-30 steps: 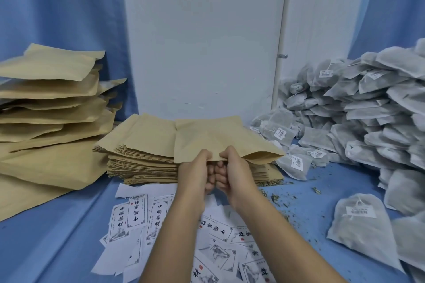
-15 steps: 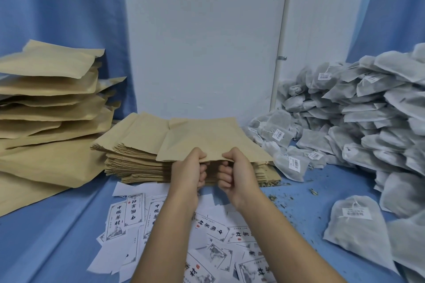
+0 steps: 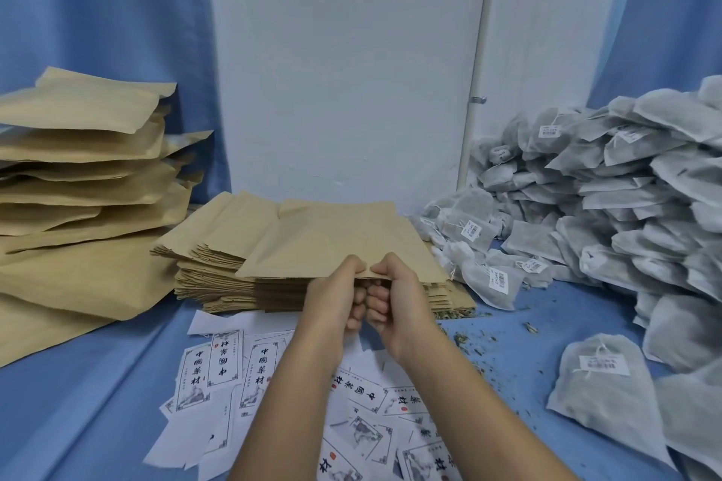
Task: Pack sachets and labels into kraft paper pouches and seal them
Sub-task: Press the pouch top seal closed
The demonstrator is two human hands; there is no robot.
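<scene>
A flat kraft paper pouch (image 3: 336,246) lies lifted over the stack of empty kraft pouches (image 3: 218,277) in the middle. My left hand (image 3: 332,297) and my right hand (image 3: 394,297) both pinch its near edge, knuckles close together. Printed white labels (image 3: 222,363) are scattered on the blue cloth under my forearms. Grey mesh sachets (image 3: 609,207) with small barcode tags are heaped on the right, and one sachet (image 3: 601,398) lies apart near the front right.
A tall pile of puffed kraft pouches (image 3: 78,176) fills the left side. A white panel (image 3: 344,70) stands at the back between blue curtains. Loose herb crumbs (image 3: 476,340) dot the blue cloth right of my hands.
My hands moved apart along the pouch edge half a second ago and have come back together. The pouch has shifted slightly left over the stack.
</scene>
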